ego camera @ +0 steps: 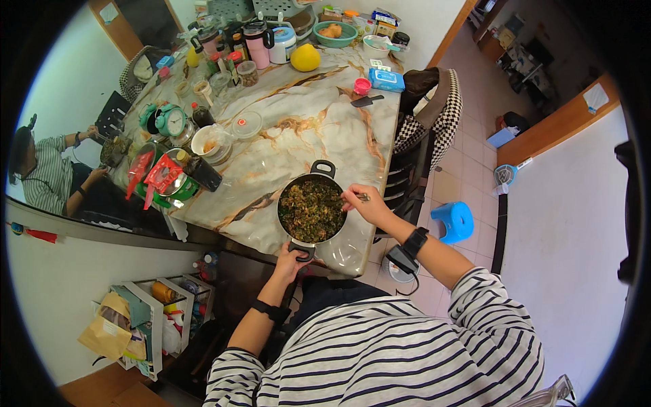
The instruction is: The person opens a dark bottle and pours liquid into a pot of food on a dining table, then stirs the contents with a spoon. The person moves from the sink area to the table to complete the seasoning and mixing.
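Note:
A two-handled pot (280, 224) stands at the near corner of the marbled table, filled with a chopped green and brown food mixture (313, 209). My left hand (288, 264) grips the black handle (303, 251) on the pot's near side. Over the right rim, my right hand (367, 202) holds a metal utensil (362, 197) whose lower end is hidden in the mixture or behind my fingers; its exact kind cannot be told. The pot's far handle (323, 167) is untouched.
On the marbled table (305, 107) stand a dark sauce bottle (203, 173), a white bowl (206, 140), a clear lid (247, 124), a green alarm clock (171, 120) and a small knife (367, 100). A chair (414, 163) borders the right edge; a mirror (66, 127) lines the left.

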The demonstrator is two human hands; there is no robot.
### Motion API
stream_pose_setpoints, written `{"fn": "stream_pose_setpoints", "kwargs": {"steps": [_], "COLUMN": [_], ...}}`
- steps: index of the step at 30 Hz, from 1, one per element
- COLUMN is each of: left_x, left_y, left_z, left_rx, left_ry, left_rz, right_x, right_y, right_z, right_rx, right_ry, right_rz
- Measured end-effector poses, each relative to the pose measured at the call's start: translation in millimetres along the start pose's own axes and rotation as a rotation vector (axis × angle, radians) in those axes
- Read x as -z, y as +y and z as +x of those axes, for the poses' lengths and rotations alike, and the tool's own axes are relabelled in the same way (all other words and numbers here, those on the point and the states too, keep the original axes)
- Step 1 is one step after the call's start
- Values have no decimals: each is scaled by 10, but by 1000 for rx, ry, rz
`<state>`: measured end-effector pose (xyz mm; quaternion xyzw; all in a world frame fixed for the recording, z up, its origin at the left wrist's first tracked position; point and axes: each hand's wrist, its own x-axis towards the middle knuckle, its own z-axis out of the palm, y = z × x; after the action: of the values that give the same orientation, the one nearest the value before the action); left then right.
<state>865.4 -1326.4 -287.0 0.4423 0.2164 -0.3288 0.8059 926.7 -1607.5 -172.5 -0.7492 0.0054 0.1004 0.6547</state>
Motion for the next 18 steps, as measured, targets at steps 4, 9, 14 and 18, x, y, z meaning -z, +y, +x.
{"fn": "stream_pose_setpoints", "kwargs": {"steps": [4,9,14,18], "left_x": [-20,-88,-44,23], "left_y": [126,188,233,311], "left_z": [-110,-157,-152,-145], "left_rx": [84,79,138,129], "left_ry": [-73,-58,-30,-53], "left_rz": [104,144,322,414], "right_x": [-1,-195,-40,-20], "right_y": [106,307,177,106], "right_z": [271,-136,-246,-284], "right_rx": [147,83,-76,-52], "right_ry": [90,-25,80,90], "right_rz": [-331,-236,17,152]}}
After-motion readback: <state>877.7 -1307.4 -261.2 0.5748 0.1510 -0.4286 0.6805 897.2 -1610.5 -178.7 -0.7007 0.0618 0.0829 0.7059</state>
